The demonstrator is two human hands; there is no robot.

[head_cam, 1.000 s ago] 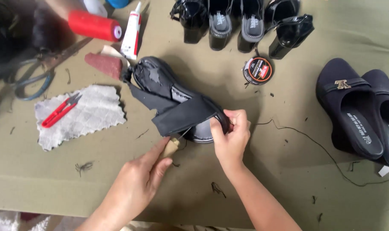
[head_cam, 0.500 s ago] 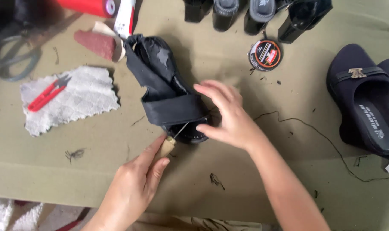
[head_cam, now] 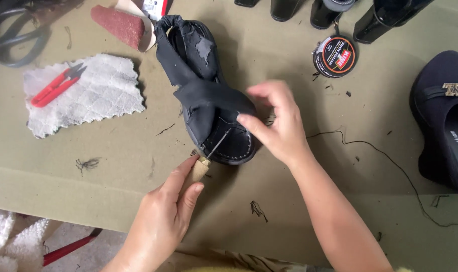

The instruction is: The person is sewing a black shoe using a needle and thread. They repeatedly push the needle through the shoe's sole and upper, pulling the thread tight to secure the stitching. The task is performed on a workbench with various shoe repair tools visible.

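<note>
Moments earlier cupped over the strap, the right hand [head_cam: 282,123] had eased back to the right side of the black sandal [head_cam: 208,95], thumb and forefinger pinching the wide strap [head_cam: 216,98] near the toe. The left hand [head_cam: 171,211], close to the near edge of the desk [head_cam: 113,146], was clenched around the pale wooden handle of an awl [head_cam: 201,166], whose thin metal point angled up and to the right into the sandal's toe. That sandal lay just beyond both hands, its long axis running from the near toe to the far heel and tilting slightly left; the left hand sat nearer the toe end. A loose black thread [head_cam: 375,151] trailed off to the right. Farther left lay a white cloth [head_cam: 95,98] carrying red snips [head_cam: 55,85]; a round polish tin [head_cam: 334,56] sat far right.
</note>
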